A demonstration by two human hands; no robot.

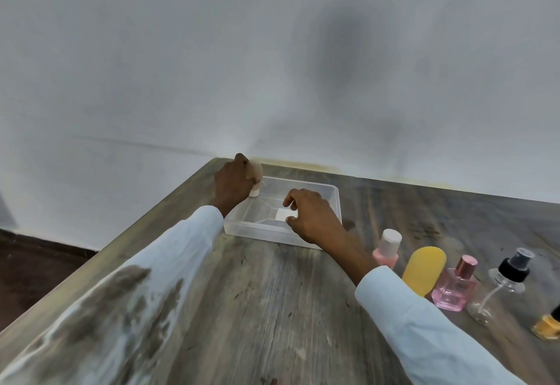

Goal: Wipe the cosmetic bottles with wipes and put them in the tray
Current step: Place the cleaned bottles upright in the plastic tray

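- Table (272,309): wood-grain top, grey-brown, matt, streaky.
- Tray (303,186): clear plastic, smooth, faintly glossy.
- Pink bottle (451,290): clear glossy glass look, shiny metallic pink cap.
- Spray bottle (497,290): clear, glossy, black cap.
- Sleeves (424,324): pale cloth.
- Wall (212,51): matt white.

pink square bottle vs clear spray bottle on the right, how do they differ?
The pink square bottle is tinted pink and flat-sided; the clear spray bottle is colourless and rounded. The pink square bottle has a rose-gold cap; the clear spray bottle has a black pump head under a see-through cover. Both stand side by side on the table, outside the tray, untouched by either hand.
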